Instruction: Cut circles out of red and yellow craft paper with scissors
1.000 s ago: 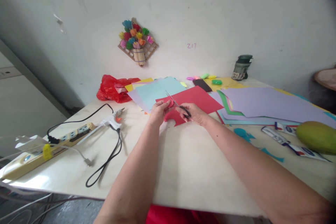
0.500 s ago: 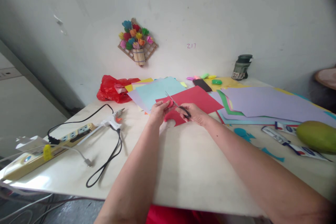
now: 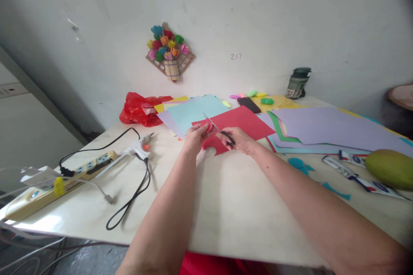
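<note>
My left hand [image 3: 195,137] pinches a small round piece of red paper [image 3: 209,127] over the table. In my right hand [image 3: 238,138] is a pair of scissors [image 3: 229,138] with black handles, its thin blades pointing up and left beside the round piece. Under both hands lies a larger red paper sheet [image 3: 251,122], with a curved notch cut from its near left edge. Whether the blades touch the round piece I cannot tell.
Left are a white glue gun [image 3: 142,148] with a looped black cord and a power strip [image 3: 87,169]. Coloured sheets [image 3: 196,109] and a red plastic bag [image 3: 138,109] lie behind. On the right are lilac sheets [image 3: 322,124], blue paper scraps [image 3: 298,163], glue tubes [image 3: 376,187] and a mango [image 3: 389,169].
The view has shifted very slightly. Both hands, the scissors and the red paper look nearly the same as before.
</note>
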The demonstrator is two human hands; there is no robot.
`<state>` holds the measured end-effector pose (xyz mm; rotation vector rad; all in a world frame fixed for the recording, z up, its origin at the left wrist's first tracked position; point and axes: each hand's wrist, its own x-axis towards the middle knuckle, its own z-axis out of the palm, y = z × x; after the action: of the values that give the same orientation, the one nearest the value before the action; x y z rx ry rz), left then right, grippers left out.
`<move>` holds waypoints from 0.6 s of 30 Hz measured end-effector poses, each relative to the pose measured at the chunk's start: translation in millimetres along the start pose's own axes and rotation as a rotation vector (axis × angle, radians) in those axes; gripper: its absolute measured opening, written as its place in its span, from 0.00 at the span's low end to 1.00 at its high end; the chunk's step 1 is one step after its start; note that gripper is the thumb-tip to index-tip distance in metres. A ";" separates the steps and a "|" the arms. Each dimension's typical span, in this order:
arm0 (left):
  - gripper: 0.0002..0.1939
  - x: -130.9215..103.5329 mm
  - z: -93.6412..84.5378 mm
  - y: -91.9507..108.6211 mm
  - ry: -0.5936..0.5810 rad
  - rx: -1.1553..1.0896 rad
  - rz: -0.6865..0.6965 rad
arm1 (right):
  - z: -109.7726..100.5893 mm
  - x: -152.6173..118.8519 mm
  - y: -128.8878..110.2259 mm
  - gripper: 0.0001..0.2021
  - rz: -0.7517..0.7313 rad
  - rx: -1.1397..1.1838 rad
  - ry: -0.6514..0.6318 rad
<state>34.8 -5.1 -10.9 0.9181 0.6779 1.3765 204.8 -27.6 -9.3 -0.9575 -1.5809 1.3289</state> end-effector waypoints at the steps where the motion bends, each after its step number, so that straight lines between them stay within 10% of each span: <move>1: 0.11 0.0 0.0 0.0 0.005 -0.004 -0.002 | -0.1 0.2 0.3 0.19 0.001 0.001 -0.002; 18: 0.12 1.6 -1.1 -1.2 0.025 -0.034 0.006 | 0.4 2.0 3.4 0.19 0.011 0.021 0.007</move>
<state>34.7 -3.3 -12.3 0.8786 0.6691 1.4028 203.9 -25.4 -12.4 -0.9586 -1.5557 1.3453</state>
